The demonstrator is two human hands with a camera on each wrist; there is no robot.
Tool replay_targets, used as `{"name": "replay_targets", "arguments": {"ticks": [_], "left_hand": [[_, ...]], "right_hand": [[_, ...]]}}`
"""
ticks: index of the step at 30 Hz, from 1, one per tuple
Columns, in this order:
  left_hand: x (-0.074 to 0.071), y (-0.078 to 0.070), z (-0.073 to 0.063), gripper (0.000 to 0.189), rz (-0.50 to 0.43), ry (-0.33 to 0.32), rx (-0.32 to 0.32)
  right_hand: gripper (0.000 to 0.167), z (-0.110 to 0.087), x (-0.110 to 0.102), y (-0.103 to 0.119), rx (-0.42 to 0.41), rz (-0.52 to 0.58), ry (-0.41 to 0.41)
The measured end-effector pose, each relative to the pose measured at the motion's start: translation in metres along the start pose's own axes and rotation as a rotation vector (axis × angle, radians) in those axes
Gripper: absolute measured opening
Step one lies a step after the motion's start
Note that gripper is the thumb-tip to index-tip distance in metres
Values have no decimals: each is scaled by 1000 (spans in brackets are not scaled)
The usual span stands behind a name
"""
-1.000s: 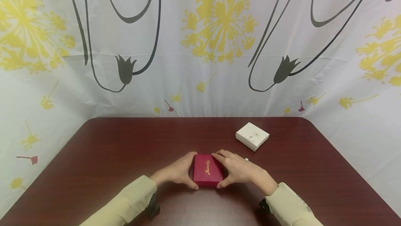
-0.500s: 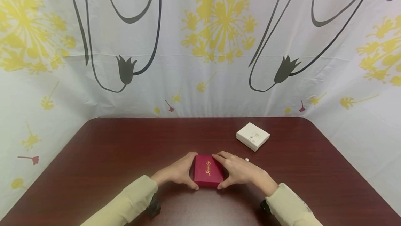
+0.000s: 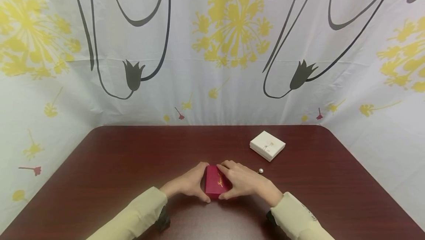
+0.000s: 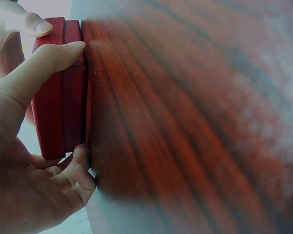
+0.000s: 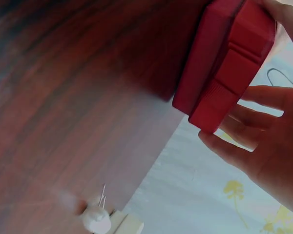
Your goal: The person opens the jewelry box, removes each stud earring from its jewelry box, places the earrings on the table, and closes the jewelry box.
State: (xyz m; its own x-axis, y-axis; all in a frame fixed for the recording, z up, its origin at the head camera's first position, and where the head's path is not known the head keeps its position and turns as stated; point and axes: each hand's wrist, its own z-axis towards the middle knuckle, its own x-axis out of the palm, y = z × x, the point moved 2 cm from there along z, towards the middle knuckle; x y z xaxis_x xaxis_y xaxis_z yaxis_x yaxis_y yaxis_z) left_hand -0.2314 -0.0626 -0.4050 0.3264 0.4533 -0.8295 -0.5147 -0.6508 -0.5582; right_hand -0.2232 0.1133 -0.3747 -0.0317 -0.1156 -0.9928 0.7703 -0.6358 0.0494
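A red jewelry box (image 3: 214,181) with gold lettering sits on the table with its lid on, between my two hands. My left hand (image 3: 190,182) holds the box's left side, thumb at the near edge and fingers at the far edge. In the left wrist view the thumb lies across the seam of the box (image 4: 50,107). My right hand (image 3: 245,182) grips the right side and covers part of the lettering. In the right wrist view its fingertips touch the end of the box (image 5: 234,68). A pearl (image 3: 261,171) on a thin two-pronged metal pin lies beyond the right hand.
A white lidded box (image 3: 267,145) with a small printed design stands at the back right of the dark red wooden table (image 3: 139,151). A white curtain (image 3: 212,110) with yellow and grey flower patterns hangs behind and on both sides.
My right hand has shifted left over the box's lid, hiding more of the lettering and exposing more of the pearl pin. The left hand and the box have hardly moved.
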Motion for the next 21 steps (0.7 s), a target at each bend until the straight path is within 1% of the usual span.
{"name": "replay_targets", "arguments": {"ticks": [10,21], "left_hand": [[-1,0,0,88,12,7,-8],[0,-2,0,89,17,3,-7]], "right_hand": [[80,5,-2,3,29,4,37],[82,3,-1,0,46,22,50]]}}
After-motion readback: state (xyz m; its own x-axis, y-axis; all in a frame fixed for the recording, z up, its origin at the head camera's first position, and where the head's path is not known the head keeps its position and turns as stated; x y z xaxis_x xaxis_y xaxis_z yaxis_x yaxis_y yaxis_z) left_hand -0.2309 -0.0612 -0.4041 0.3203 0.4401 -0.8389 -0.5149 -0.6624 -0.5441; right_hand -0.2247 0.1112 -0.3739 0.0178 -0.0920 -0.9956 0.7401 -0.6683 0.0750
